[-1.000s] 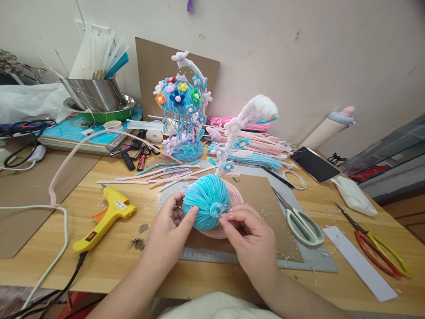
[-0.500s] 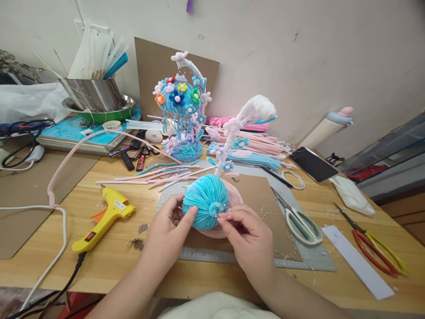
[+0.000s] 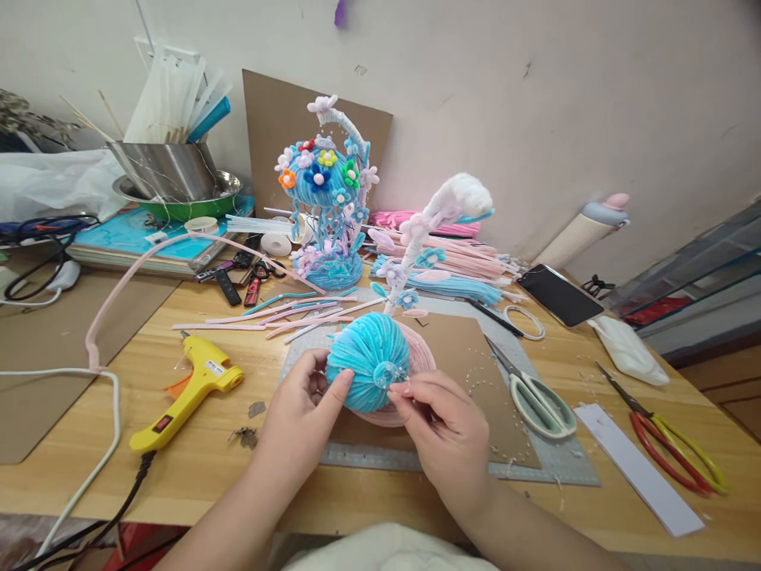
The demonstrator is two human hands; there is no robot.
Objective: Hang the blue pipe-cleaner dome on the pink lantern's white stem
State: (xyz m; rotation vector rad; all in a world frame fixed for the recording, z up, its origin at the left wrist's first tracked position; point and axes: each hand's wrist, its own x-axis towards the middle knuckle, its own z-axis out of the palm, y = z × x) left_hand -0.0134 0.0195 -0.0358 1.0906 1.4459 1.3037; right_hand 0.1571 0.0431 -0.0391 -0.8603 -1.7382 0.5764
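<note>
A blue ribbed dome of fuzzy stems [image 3: 365, 353] is tilted toward me, with a small coiled blue knob at its centre. My left hand [image 3: 306, 412] grips the dome's left side, thumb on top and fingers curled behind. At the knob's right edge, the thumb and index finger of my right hand [image 3: 445, 424] are pinched on something tiny and clear, too small to name. Beneath the dome lies a pink coiled base [image 3: 422, 349]. A white wrapped stem [image 3: 413, 258] with pastel flowers rises behind it and curves right.
Left of my hands lies a yellow glue gun [image 3: 190, 388]. Green-handled scissors [image 3: 541, 404], red-and-yellow pliers [image 3: 669, 444] and a phone [image 3: 560, 293] lie right. Behind stand a flower-covered blue jellyfish-like piece [image 3: 326, 178] and bundles of fuzzy stems [image 3: 457, 258]. Small beads dot the cardboard [image 3: 457, 341].
</note>
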